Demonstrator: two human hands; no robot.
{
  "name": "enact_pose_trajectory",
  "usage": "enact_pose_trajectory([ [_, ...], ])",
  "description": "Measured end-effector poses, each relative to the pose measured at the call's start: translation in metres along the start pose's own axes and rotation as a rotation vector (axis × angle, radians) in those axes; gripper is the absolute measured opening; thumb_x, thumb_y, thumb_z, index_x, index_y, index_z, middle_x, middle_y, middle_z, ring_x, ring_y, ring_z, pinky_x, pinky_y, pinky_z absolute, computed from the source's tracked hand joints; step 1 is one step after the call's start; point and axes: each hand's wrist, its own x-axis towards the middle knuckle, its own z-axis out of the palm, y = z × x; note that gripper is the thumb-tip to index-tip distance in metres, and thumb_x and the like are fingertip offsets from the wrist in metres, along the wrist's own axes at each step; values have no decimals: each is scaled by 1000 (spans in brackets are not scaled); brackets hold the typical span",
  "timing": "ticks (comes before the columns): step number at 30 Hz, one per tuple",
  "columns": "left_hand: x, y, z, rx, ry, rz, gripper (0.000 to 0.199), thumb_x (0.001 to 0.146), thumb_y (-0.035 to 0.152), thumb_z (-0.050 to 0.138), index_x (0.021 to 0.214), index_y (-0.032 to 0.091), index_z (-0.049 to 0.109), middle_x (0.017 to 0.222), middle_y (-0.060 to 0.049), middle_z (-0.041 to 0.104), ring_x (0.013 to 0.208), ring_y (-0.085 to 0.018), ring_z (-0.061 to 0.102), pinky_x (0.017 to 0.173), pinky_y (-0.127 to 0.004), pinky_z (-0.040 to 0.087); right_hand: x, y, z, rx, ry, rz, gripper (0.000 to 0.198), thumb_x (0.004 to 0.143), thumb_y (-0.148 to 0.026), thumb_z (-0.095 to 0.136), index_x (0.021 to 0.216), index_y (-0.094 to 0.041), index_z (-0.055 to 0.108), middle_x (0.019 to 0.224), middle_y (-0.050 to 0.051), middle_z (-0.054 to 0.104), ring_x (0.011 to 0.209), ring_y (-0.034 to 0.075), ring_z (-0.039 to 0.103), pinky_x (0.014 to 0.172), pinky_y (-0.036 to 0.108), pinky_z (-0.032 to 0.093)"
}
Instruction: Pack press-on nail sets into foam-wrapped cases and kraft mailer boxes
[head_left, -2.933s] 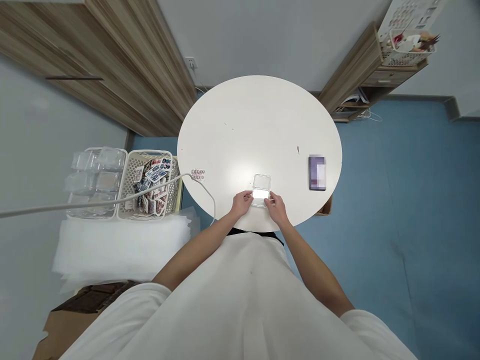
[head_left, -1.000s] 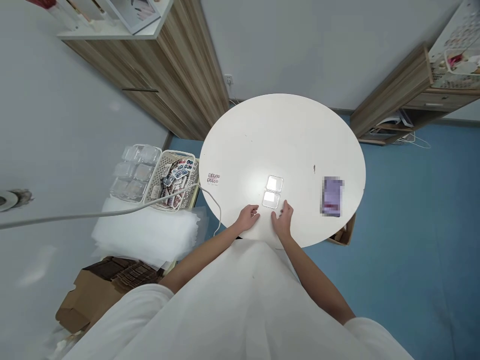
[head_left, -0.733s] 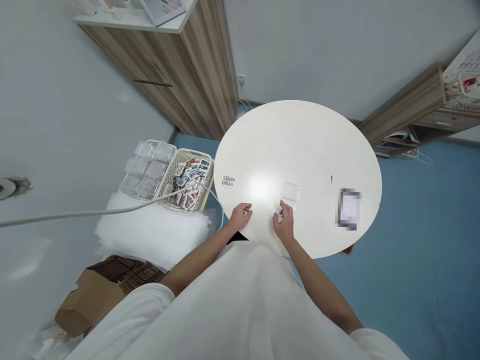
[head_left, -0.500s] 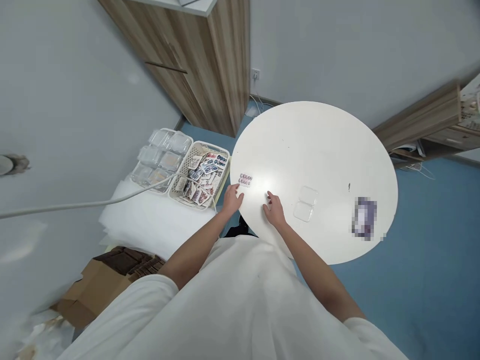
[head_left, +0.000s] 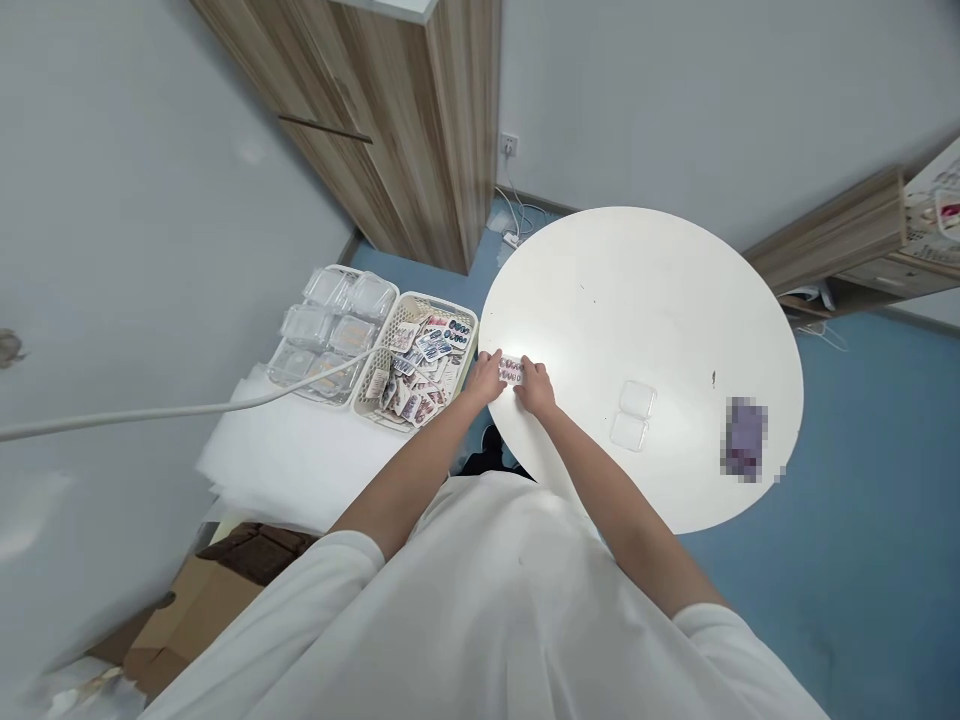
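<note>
Between my hands is a small card of press-on nails (head_left: 512, 371), pale with two rows of pinkish nails. My left hand (head_left: 486, 380) is closed on its left edge, and my right hand (head_left: 537, 385) grips the right edge. Both are over the near-left side of the round white table (head_left: 637, 290). To the right of my right hand, a clear plastic case (head_left: 630, 428) lies unfolded on the tabletop.
Left of the table stands a basket of nail cards (head_left: 424, 370), beside another basket holding several clear cases (head_left: 330, 325). A white cable (head_left: 247, 402) crosses in front of them. A pixelated purple item (head_left: 744, 437) lies at the table's right.
Both hands have closed in on the nail card from either side and now grip it. Earlier it lay on the table, with my right hand apart from it.
</note>
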Motion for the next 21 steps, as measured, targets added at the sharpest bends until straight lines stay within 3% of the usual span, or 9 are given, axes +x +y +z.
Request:
enact_pose_trajectory([
  [6, 1, -2, 2, 5, 5, 57, 64, 67, 16, 64, 126, 20, 38, 116, -11, 46, 106, -26, 51, 85, -34, 41, -3, -2, 9, -3, 96, 39, 66, 69, -12, 55, 131, -22, 32, 110, 11, 45, 99, 26, 48, 81, 38, 44],
  [14, -20, 5, 19, -40, 64, 88, 65, 75, 18, 55, 135, 18, 29, 117, -12, 47, 109, -28, 47, 90, -40, 38, -34, 8, 19, 191, 209, -43, 78, 72, -11, 45, 141, -20, 8, 124, 13, 35, 108, 24, 45, 85, 39, 45],
  [21, -34, 27, 33, -180, -9, 260, 68, 74, 13, 54, 136, 18, 27, 105, -9, 48, 92, -19, 52, 83, -33, 44, -59, 43, -3, 254, 224, -69, 73, 74, -11, 44, 140, -23, 15, 123, 11, 34, 111, 22, 44, 89, 39, 45],
])
